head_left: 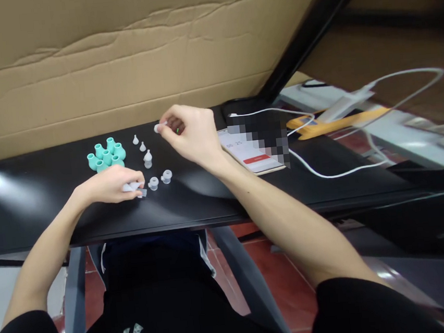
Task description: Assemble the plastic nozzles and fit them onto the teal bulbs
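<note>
My left hand (108, 185) is closed on a translucent white, pointed plastic piece (133, 187), low over the black table. A clear bit shows below its fingertips; whether it is part of the same piece I cannot tell. Farther back, my right hand (193, 132) pinches a small white plastic piece (157, 128), mostly hidden by the fingers. Between the hands stand two small white nozzle tips, one (135, 140) behind the other (142, 147). Nearer, a nozzle (148, 158) sits on a clear collar. Two clear ring-shaped collars (153, 183) (166, 176) lie right of my left hand.
A cluster of teal vase-shaped cups (107, 156) stands just behind my left hand. A phone (258, 159) lies under my right forearm's far side, partly blurred out. White cables (336, 175) and a yellow tool (320, 124) are at the right. Cardboard (116, 51) walls the back.
</note>
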The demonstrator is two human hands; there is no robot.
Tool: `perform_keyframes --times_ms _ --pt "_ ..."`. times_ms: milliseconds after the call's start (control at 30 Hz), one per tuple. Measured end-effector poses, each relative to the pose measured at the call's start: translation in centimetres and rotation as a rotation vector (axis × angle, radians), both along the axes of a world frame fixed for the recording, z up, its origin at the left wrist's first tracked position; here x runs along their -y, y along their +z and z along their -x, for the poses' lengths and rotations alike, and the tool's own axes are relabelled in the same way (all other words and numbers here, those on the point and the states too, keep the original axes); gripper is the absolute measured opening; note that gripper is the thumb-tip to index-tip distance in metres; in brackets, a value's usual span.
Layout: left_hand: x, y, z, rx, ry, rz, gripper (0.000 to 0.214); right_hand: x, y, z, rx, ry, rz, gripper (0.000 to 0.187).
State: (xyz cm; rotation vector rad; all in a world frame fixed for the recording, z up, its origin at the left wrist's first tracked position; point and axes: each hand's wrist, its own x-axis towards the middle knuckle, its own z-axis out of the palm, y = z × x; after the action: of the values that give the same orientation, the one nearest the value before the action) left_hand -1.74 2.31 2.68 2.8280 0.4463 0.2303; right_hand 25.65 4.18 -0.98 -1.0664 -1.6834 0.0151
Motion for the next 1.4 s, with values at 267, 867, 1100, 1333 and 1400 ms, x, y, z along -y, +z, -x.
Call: perform_keyframes --times_ms 267,867,1100,1333,1400 --pt "-0.4 -0.8 0.7 -0.082 0.000 -0.098 0.010 4.3 2.4 1.5 -0.101 0.251 0.023 0.024" --pt "-1.6 -1.5 0.4 0.539 0.241 -0.327 0.041 3.6 1.1 1.5 0.269 0.302 -0.072 0.025" --pt "-1.2 -1.2 0.9 0.468 0.162 -0.401 0.033 3.6 0.7 1.6 0.287 0.379 -0.073 0.027" --pt "-1.6 -1.1 0.9 0.596 0.079 -0.353 0.027 3.8 0.8 1.6 0.217 0.379 -0.089 0.024" --pt "-1.8 -1.2 0.9 0.599 0.086 -0.352 0.029 3.7 0.7 1.8 0.234 0.379 -0.100 0.024"
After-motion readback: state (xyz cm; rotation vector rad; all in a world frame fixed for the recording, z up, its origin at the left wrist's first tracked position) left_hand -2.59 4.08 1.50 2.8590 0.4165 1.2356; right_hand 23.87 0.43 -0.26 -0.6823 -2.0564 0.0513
